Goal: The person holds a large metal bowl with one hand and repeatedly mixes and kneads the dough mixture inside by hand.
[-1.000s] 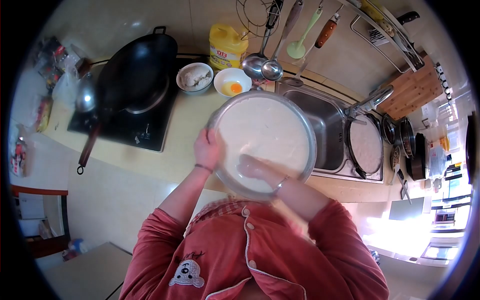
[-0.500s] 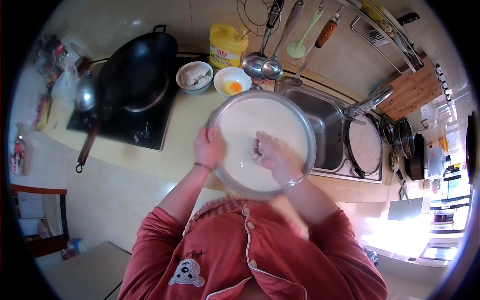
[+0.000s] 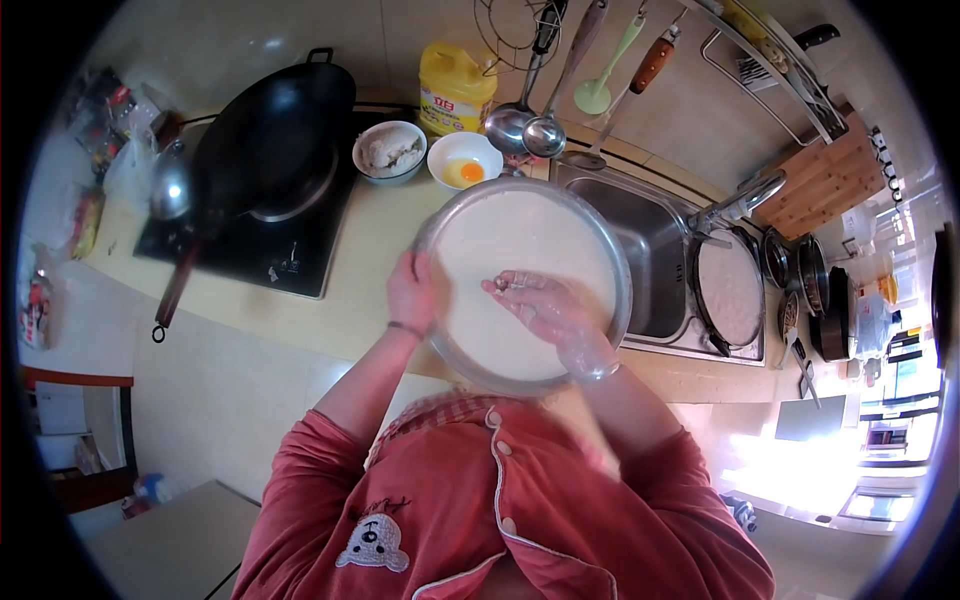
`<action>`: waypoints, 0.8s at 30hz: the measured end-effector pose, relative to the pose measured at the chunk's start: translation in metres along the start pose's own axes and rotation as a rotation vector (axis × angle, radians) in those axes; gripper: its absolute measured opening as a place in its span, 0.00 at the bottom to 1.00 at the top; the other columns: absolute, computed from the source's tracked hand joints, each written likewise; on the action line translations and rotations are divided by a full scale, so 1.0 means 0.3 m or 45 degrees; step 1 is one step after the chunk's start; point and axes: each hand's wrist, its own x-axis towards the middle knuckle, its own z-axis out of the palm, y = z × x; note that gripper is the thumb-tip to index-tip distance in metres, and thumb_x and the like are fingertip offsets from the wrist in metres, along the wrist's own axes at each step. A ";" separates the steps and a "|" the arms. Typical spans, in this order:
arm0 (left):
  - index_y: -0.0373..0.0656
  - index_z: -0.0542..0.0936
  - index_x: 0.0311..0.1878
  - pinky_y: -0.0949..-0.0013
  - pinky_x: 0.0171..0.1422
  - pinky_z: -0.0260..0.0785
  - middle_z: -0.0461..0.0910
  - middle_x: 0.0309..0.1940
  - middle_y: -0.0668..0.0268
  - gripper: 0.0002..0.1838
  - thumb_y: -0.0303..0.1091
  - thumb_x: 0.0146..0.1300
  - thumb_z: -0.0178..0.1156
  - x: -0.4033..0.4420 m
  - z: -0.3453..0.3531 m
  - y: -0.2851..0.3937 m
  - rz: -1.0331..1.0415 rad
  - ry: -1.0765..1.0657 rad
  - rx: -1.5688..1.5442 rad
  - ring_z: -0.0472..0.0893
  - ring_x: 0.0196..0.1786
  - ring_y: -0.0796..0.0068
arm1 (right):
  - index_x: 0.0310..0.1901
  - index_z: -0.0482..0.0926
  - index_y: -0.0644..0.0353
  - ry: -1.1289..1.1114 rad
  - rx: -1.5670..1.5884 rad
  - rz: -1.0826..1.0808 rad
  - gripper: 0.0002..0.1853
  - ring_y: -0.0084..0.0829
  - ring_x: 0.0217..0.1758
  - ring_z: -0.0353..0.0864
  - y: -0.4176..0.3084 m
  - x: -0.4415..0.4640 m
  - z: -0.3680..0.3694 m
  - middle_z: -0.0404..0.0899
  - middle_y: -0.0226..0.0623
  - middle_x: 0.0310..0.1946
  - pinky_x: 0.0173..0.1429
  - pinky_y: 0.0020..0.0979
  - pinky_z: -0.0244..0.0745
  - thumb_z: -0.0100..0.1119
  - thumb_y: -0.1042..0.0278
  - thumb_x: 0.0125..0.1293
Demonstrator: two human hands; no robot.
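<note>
One metal basin (image 3: 623,285) of white liquid (image 3: 480,240) is seen just left of the sink (image 3: 655,260). Its left rim is grasped by the left hand (image 3: 411,292). The right hand (image 3: 535,303), wet and loosely curled, is held over the liquid; whether anything is enclosed cannot be told.

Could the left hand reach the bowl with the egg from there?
Likely yes: the left hand is at the side of the metal basin, and nothing visible blocks its path forward to the egg bowl.
</note>
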 end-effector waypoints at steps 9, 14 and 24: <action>0.36 0.74 0.37 0.62 0.36 0.67 0.76 0.27 0.51 0.15 0.41 0.64 0.47 0.004 0.009 -0.018 0.067 0.055 0.052 0.76 0.31 0.55 | 0.46 0.68 0.74 0.052 -0.161 -0.093 0.12 0.41 0.51 0.73 0.001 -0.009 -0.003 0.73 0.48 0.43 0.59 0.34 0.69 0.49 0.78 0.61; 0.36 0.74 0.37 0.62 0.36 0.67 0.76 0.27 0.51 0.16 0.41 0.64 0.47 0.002 0.006 -0.012 0.071 0.055 0.057 0.76 0.30 0.55 | 0.51 0.64 0.74 -0.002 -0.169 -0.088 0.18 0.43 0.51 0.73 0.002 -0.004 -0.023 0.72 0.51 0.46 0.55 0.35 0.70 0.48 0.68 0.65; 0.36 0.74 0.38 0.64 0.35 0.66 0.75 0.25 0.54 0.16 0.41 0.64 0.47 0.005 0.013 -0.033 0.079 0.053 0.021 0.75 0.28 0.60 | 0.43 0.70 0.65 0.132 -0.073 0.010 0.13 0.37 0.43 0.76 -0.004 -0.002 -0.017 0.74 0.42 0.39 0.47 0.31 0.73 0.49 0.63 0.65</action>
